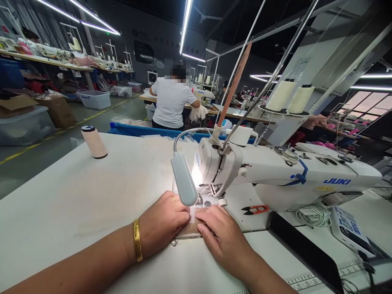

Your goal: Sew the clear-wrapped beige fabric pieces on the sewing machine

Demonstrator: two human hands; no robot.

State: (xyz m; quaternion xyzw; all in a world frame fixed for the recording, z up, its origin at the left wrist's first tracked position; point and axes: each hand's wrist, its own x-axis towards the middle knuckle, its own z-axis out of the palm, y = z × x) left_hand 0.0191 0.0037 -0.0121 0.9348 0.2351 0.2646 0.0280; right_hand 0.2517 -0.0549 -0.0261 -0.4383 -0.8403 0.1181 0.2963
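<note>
My left hand, with a gold bracelet at the wrist, lies on the sewing machine bed just left of the needle area. Its fingers are curled and pressed together at the edge of a small brownish piece of fabric. My right hand rests opposite, its thumb and fingers closed down on the right side of that piece. A grey lamp head hangs over the left fingertips and hides part of the work. The white sewing machine stands behind my hands; the needle tip is hard to make out.
Red-handled thread snips lie right of my right hand, near a black phone and a coiled cable. A pale thread cone stands on the white table at left. A person in a white shirt sits ahead.
</note>
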